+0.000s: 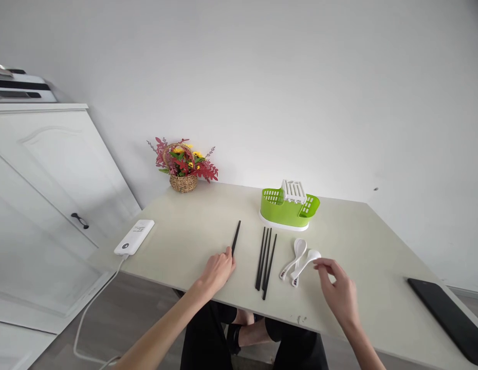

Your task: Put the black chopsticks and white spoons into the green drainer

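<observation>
My left hand (219, 268) is closed around black chopsticks (236, 237), whose far ends stick out beyond the fingers over the table. To its right, several more black chopsticks (265, 262) lie side by side, pointing away from me. My right hand (339, 288) has thumb and forefinger pinched at the bowl edge of a white soup spoon (312, 255). That spoon lies partly across other white spoons (299, 247), their patterned handle ends toward me. Behind them stands a green utensil holder (283, 211) on a white base, with a white slotted piece (294, 191) on top.
A wicker basket (184, 183) of artificial flowers stands at the table's back left. A white power bank (134, 236) with a cable (93, 303) lies by the left edge. A dark flat object (447, 318) is at the right. A white cabinet (50, 169) stands left.
</observation>
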Tool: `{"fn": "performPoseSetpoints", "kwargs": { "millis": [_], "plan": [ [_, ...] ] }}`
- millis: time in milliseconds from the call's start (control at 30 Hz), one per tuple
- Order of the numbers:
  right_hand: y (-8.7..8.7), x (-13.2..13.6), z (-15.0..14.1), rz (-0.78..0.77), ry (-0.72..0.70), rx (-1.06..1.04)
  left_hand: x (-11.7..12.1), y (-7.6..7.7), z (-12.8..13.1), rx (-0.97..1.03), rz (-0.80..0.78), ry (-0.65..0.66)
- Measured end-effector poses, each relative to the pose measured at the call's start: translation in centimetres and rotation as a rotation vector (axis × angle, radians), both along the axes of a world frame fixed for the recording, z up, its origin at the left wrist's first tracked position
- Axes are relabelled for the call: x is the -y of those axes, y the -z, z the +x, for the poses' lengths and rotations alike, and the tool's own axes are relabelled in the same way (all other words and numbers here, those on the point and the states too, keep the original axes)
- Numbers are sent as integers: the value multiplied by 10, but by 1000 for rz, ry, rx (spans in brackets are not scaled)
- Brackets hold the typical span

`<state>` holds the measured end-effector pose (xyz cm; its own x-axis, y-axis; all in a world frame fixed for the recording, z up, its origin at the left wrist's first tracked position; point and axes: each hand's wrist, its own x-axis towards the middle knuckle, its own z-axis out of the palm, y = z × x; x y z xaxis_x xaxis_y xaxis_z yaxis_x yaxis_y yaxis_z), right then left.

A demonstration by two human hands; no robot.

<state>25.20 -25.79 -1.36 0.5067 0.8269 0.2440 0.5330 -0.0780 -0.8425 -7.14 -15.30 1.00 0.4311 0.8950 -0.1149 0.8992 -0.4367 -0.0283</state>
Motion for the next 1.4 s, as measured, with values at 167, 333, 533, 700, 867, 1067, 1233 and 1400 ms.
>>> {"fn": "performPoseSetpoints", "kwargs": {
  "millis": [167,333,533,700,867,1067,1233,1400],
  "plan": [
    [-44,-57,-81,-88,-517,-41,5,2,-2,60,21,-3],
    [-37,-118,-145,-259,-620,-90,9,9,-6,105,59,-55],
    [-22,-157,-165,-414,-706,-289,13,19,-15,186,77,-92],
    [-27,-163,-166,-385,-735,-375,14,22,-15,236,76,-96],
    [-36,-160,-164,-333,-792,-385,16,22,-16,275,64,-73],
    [-47,-156,-165,-223,-785,-254,19,24,-18,368,41,-46],
    [-79,-145,-165,-71,-803,-167,15,17,-28,768,-75,-14],
    [-103,-132,-159,137,-886,-13,11,10,-34,1059,-142,-92]
  ]
}}
